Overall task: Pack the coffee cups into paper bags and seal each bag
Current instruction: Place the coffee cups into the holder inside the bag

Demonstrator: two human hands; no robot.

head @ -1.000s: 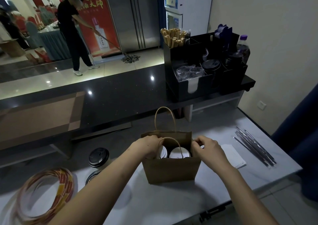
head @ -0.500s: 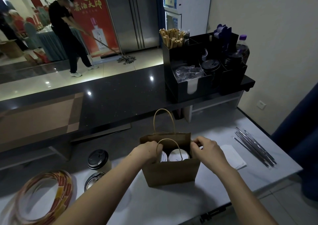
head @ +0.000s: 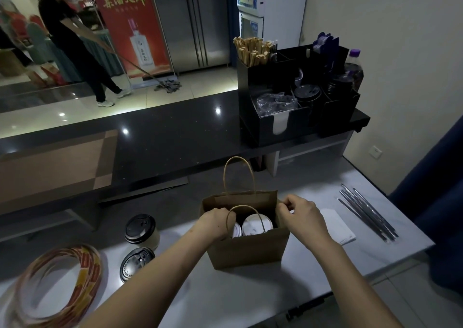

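A brown paper bag (head: 246,251) with twisted handles stands upright on the white table (head: 250,300). Two white-lidded cups (head: 255,225) sit side by side inside it. My left hand (head: 213,221) grips the left end of the bag's mouth, fingers curled over the rim. My right hand (head: 299,213) pinches the right end of the rim. Two more cups with black lids (head: 141,228) stand left of the bag, the nearer one (head: 136,262) close to my left forearm.
A roll of red-and-yellow tape (head: 57,285) lies at the near left. A white napkin (head: 338,225) and several wrapped straws (head: 367,215) lie to the right. A black organizer (head: 295,117) with lids and stirrers sits on the dark counter behind. A person mops the floor beyond.
Both hands have stayed on the bag's rim, drawing its ends slightly. The person mopping in the background has shifted left.
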